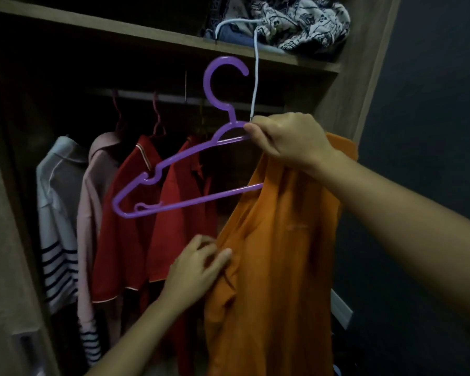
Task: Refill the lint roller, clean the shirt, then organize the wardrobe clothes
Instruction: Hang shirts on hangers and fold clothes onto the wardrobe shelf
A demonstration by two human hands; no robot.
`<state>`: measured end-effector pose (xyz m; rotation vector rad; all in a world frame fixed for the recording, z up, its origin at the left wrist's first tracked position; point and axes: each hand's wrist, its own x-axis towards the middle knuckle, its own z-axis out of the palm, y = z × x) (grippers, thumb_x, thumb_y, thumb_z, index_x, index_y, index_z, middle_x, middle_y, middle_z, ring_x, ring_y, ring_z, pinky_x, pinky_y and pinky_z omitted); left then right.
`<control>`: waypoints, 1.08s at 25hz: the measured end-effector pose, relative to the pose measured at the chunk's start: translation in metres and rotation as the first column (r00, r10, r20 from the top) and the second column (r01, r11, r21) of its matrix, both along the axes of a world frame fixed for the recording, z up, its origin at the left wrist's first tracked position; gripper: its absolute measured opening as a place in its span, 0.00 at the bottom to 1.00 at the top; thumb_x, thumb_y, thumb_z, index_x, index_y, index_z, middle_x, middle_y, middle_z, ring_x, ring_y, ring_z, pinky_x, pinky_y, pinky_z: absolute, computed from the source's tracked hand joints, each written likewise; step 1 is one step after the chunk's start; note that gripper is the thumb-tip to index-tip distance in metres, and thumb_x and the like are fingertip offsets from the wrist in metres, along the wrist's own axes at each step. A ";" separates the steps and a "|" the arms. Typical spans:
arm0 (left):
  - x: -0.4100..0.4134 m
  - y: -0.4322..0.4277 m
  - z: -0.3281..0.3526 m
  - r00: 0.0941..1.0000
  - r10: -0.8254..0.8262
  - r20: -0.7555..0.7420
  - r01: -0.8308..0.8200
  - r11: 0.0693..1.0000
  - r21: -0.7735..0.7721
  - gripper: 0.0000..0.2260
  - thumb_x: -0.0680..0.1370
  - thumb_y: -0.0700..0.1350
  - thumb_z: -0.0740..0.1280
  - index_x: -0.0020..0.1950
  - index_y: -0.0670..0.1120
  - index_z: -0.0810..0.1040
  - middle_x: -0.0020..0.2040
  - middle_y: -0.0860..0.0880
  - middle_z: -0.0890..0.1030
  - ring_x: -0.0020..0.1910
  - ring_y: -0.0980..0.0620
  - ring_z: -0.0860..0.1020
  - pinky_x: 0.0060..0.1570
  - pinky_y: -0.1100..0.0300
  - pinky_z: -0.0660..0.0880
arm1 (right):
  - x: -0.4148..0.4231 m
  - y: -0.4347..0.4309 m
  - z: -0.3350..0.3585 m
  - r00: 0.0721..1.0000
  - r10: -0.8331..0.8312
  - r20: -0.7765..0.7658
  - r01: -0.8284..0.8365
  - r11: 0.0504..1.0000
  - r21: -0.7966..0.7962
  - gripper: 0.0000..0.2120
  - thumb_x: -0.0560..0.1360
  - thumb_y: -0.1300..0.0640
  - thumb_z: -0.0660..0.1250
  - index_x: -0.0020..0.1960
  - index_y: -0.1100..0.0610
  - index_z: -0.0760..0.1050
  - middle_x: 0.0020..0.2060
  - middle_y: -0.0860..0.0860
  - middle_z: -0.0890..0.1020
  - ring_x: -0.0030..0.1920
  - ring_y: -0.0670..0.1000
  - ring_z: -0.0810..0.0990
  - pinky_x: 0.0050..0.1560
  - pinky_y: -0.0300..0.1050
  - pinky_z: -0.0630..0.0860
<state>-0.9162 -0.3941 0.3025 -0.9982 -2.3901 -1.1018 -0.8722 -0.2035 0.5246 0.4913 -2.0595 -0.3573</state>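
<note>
Head view: take the purple hanger [201,199] as your landmark. Far left of it a white striped shirt [57,213] hangs on the rail [174,98], then a pink shirt [92,199], then two red shirts [125,226] directly behind the hanger. They sit close together, which leaves room at the rail's right end.

Below the hanger, your left hand [196,267] pinches a fold of the orange shirt [282,253], probably to find an opening for the hanger's free arm. The shirt hangs at the hanger's right end, off the rail and only partly threaded.

Your right hand [288,142] grips the hanger just under its hook, with the shirt's top gathered beneath it. That keeps both raised and the hanger tilted down to the left.

A pale strand [256,77] runs from that hand up to the shelf [147,36]. I cannot tell what it is.
</note>
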 end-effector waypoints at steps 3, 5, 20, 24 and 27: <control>-0.029 -0.047 -0.009 0.987 -0.122 -0.108 0.124 0.992 0.009 0.21 0.73 0.70 0.57 0.49 0.55 0.77 0.46 0.60 0.74 0.45 0.64 0.75 0.48 0.70 0.70 | 0.019 0.038 0.001 0.995 -0.075 0.068 0.070 0.995 0.076 0.25 0.77 0.42 0.44 0.44 0.56 0.75 0.35 0.56 0.81 0.34 0.61 0.80 0.29 0.49 0.73; -0.040 -0.070 0.003 0.981 -0.147 -0.127 0.150 0.989 0.010 0.18 0.73 0.68 0.58 0.45 0.56 0.75 0.44 0.58 0.76 0.42 0.67 0.75 0.45 0.66 0.71 | 0.024 0.052 -0.009 0.985 -0.125 0.117 0.102 0.978 0.184 0.25 0.78 0.42 0.44 0.44 0.55 0.75 0.35 0.56 0.81 0.31 0.59 0.80 0.28 0.43 0.67; -0.023 -0.046 0.114 0.935 0.104 -0.338 -0.105 0.994 0.015 0.18 0.74 0.46 0.69 0.59 0.55 0.66 0.29 0.47 0.74 0.28 0.50 0.74 0.32 0.52 0.70 | 0.021 0.051 -0.075 0.950 0.020 0.311 0.098 0.928 -0.359 0.23 0.76 0.39 0.42 0.44 0.52 0.69 0.31 0.44 0.72 0.32 0.43 0.72 0.35 0.44 0.72; -0.020 -0.049 0.123 0.938 0.191 -0.288 -0.209 0.978 -0.030 0.18 0.74 0.49 0.69 0.59 0.57 0.65 0.34 0.47 0.78 0.35 0.46 0.78 0.38 0.48 0.76 | 0.017 0.063 -0.086 0.957 -0.062 0.284 0.209 0.826 -0.523 0.21 0.77 0.42 0.47 0.55 0.54 0.70 0.46 0.48 0.73 0.49 0.47 0.73 0.55 0.48 0.68; -0.011 -0.031 0.123 0.919 0.316 -0.235 -0.332 0.943 -0.031 0.17 0.75 0.51 0.68 0.59 0.56 0.64 0.39 0.47 0.79 0.45 0.39 0.79 0.45 0.46 0.76 | 0.004 0.028 -0.093 0.962 0.118 0.244 0.061 0.784 -0.617 0.13 0.79 0.49 0.55 0.53 0.56 0.72 0.44 0.49 0.75 0.44 0.47 0.74 0.47 0.44 0.70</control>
